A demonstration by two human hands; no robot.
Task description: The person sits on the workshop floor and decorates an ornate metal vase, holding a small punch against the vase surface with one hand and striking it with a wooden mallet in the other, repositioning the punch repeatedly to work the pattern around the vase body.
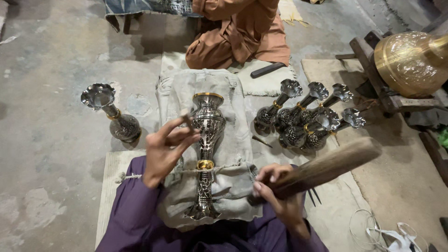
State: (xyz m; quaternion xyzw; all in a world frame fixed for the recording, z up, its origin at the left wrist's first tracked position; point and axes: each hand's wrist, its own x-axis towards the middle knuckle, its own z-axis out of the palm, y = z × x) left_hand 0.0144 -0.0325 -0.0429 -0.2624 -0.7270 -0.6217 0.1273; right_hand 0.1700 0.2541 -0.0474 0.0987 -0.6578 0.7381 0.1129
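A tall engraved metal vase point(206, 154) with brass bands lies on a padded cloth block point(233, 140) in front of me. My left hand point(165, 149) pinches a small chisel point(187, 120) whose tip rests against the vase's bulging body. My right hand point(277, 189) grips a thick wooden mallet point(326, 165), raised to the right of the vase and apart from it. My purple sleeves frame the bottom of the view.
Several similar vases point(305, 116) lie in a heap to the right. One more vase point(114, 114) stands at the left on the concrete floor. A person in orange clothing point(238, 32) sits opposite. A large brass vessel point(410, 63) rests on a wooden stand at the right.
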